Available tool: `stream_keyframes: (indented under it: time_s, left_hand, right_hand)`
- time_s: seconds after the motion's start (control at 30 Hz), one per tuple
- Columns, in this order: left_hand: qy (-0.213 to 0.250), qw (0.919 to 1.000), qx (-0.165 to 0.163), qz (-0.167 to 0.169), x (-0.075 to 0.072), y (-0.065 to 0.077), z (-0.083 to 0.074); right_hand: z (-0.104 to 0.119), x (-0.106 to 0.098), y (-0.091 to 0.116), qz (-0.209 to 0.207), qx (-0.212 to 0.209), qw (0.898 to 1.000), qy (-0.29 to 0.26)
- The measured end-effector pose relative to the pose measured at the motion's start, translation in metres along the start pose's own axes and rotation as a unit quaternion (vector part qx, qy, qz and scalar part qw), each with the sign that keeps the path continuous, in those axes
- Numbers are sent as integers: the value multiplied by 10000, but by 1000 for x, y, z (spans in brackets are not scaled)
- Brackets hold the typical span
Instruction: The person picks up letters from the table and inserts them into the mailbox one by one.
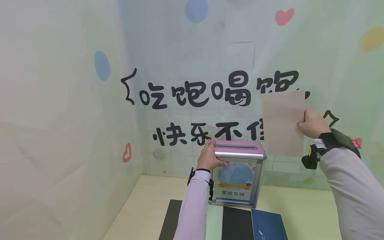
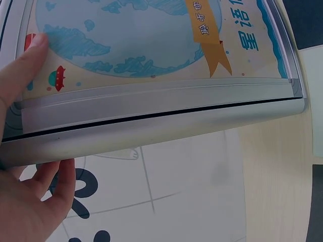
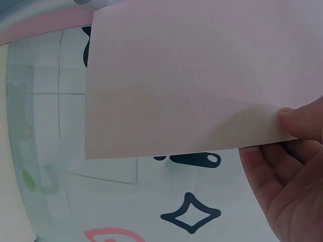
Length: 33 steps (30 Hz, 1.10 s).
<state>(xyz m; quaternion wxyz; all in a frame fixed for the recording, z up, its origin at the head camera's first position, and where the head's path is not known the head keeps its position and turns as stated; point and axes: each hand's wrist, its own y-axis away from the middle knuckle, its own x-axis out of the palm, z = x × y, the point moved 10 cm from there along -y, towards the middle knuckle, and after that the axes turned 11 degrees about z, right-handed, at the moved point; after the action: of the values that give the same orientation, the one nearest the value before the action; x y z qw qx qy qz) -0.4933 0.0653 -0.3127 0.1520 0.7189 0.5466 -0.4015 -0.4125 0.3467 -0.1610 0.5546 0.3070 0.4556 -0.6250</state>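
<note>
A letter box (image 1: 259, 180) with a pink slotted top, silver frame and globe picture on its front stands upright on the table. My left hand (image 1: 207, 156) grips its upper left edge, and in the left wrist view the thumb (image 2: 35, 53) lies on the front while the other fingers (image 2: 64, 181) are at the side. To the right of the box, raised above its top, is a plain beige sheet of paper (image 1: 283, 123). My right hand (image 1: 315, 124) pinches its right edge, thumb (image 3: 298, 121) on the near face. The sheet is apart from the slot (image 1: 237, 146).
On the pale wooden table (image 1: 150, 193), a dark flat piece (image 1: 170, 216), a pale green one (image 1: 214, 221), a black one (image 1: 237, 223) and a blue one (image 1: 267, 225) lie in front of the box. A wall (image 1: 180, 43) with black lettering rises behind; another wall (image 1: 60, 133) borders the left.
</note>
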Motion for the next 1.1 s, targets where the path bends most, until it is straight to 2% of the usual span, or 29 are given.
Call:
stream_keyframes:
  time_s: [0.3, 0.57, 0.87, 1.1]
  left_hand:
    - [22, 10000, 50, 7, -1, 0, -1]
    - [45, 10000, 41, 7, -3, 3, 0]
    - [-7, 10000, 11, 51, 4, -4, 7]
    - [-60, 10000, 14, -10, 2, -2, 6]
  right_hand:
    - [18, -13, -3, 25, -163, 9999, -34]
    - [43, -17, -12, -181, -458, 9986, -205]
    - [64, -4, -18, -86, -642, 9972, -365]
    - [74, 10, -23, -29, -608, 9973, -419]
